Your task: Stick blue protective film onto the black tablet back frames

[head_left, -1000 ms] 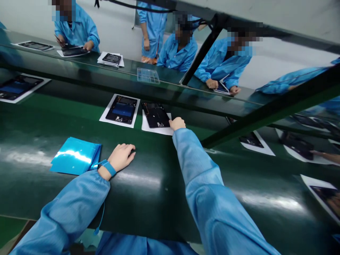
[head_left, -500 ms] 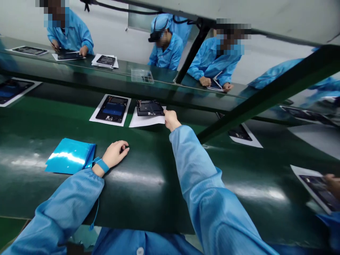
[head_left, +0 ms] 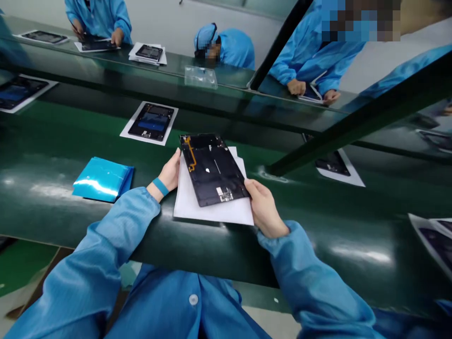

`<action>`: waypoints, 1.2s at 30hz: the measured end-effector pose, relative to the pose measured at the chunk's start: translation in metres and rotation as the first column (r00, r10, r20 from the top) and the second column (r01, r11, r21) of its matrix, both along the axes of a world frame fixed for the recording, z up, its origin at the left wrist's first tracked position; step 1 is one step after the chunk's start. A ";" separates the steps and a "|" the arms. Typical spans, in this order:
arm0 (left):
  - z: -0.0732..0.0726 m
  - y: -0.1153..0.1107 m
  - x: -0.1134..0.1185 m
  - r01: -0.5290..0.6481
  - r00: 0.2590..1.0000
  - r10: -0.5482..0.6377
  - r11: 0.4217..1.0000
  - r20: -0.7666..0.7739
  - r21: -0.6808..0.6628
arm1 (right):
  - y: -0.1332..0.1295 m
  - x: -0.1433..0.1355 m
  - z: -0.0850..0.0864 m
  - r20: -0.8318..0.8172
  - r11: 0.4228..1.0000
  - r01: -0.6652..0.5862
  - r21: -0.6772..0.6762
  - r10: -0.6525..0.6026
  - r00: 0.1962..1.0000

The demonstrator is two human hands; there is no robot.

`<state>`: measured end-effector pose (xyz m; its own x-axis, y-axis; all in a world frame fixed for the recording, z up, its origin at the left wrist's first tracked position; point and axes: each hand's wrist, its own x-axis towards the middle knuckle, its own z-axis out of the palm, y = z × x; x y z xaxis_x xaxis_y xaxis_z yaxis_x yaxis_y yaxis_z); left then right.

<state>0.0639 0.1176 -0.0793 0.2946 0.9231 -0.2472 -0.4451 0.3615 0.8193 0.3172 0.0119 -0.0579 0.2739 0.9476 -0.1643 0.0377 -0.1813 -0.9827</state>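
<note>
In front of me is an open tablet housing (head_left: 215,165), black with an orange flex cable along its left side. It lies at a slant over white paper sheets (head_left: 212,212). My right hand (head_left: 263,207) is closed on the housing's lower right corner, with the paper edge under it. At the upper left, my left hand (head_left: 170,173) is closed at the paper's edge, close to the housing's corner; its fingertips are partly hidden. A blue band circles my left wrist. Left of that hand lies a stack of shiny blue film sheets (head_left: 102,179).
Another open tablet (head_left: 151,122) lies on paper on the green belt (head_left: 88,127). A dark slanted post (head_left: 318,141) rises at the right. Co-workers in blue sit across the bench, near a clear plastic box (head_left: 200,77). More tablets lie far left and right.
My right hand has drawn the tablet housing and paper toward me, and the housing's inside faces up more fully. My left hand has moved from resting on the belt to the paper's left edge.
</note>
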 end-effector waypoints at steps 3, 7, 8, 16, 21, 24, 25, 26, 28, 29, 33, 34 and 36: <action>-0.003 -0.012 0.001 -0.103 0.983 0.103 0.995 -0.151 0.013 | -0.039 0.006 -0.018 0.058 0.999 -0.002 -0.035 0.004 0.998; -0.003 -0.031 -0.007 -0.092 0.928 0.100 0.995 -0.360 0.039 | -0.077 0.012 -0.024 0.141 0.986 -0.103 -0.132 0.122 0.982; -0.002 -0.035 -0.009 -0.085 0.904 0.097 0.995 -0.416 0.046 | -0.085 0.014 -0.023 0.185 0.976 -0.149 -0.158 0.178 0.966; 0.019 -0.054 -0.036 -0.004 0.589 0.161 0.980 -0.792 0.197 | -0.091 0.028 -0.019 0.697 0.943 -0.301 -0.143 0.312 0.645; 0.056 -0.065 -0.117 0.053 0.128 0.436 0.894 -0.891 0.445 | -0.056 0.034 -0.035 0.791 0.929 -0.368 0.033 0.200 0.578; 0.068 -0.064 -0.169 0.080 -0.153 0.333 0.943 -0.930 0.324 | -0.034 0.030 -0.040 0.783 0.935 -0.350 0.063 0.171 0.598; 0.069 -0.062 -0.182 0.069 -0.159 0.259 0.965 -0.953 0.251 | -0.027 0.027 -0.041 0.771 0.937 -0.344 0.055 0.179 0.611; 0.069 -0.061 -0.191 0.064 -0.140 0.195 0.980 -0.971 0.188 | -0.022 0.024 -0.042 0.760 0.939 -0.342 0.042 0.193 0.621; 0.067 -0.058 -0.203 0.076 -0.080 0.132 0.989 -0.988 0.126 | -0.014 0.017 -0.042 0.741 0.937 -0.350 0.016 0.224 0.633; 0.066 -0.058 -0.207 0.084 -0.045 0.111 0.991 -0.993 0.107 | -0.012 0.014 -0.042 0.734 0.936 -0.352 0.008 0.234 0.637; 0.070 -0.059 -0.216 0.130 0.147 -0.005 0.991 -0.989 0.015 | -0.009 0.008 -0.040 0.707 0.944 -0.329 0.000 0.233 0.668; 0.071 -0.059 -0.219 0.135 0.192 -0.026 0.991 -0.981 0.000 | -0.009 0.008 -0.040 0.702 0.947 -0.321 -0.001 0.229 0.674; 0.072 -0.059 -0.225 0.133 0.258 -0.047 0.991 -0.965 -0.012 | -0.009 0.008 -0.040 0.700 0.948 -0.319 -0.005 0.231 0.676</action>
<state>-0.1607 0.0583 -0.0069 -0.0376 0.9320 -0.3605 0.7172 0.2764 0.6397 0.3251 0.0033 -0.0977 -0.0081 0.9975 0.0700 0.7362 0.0533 -0.6747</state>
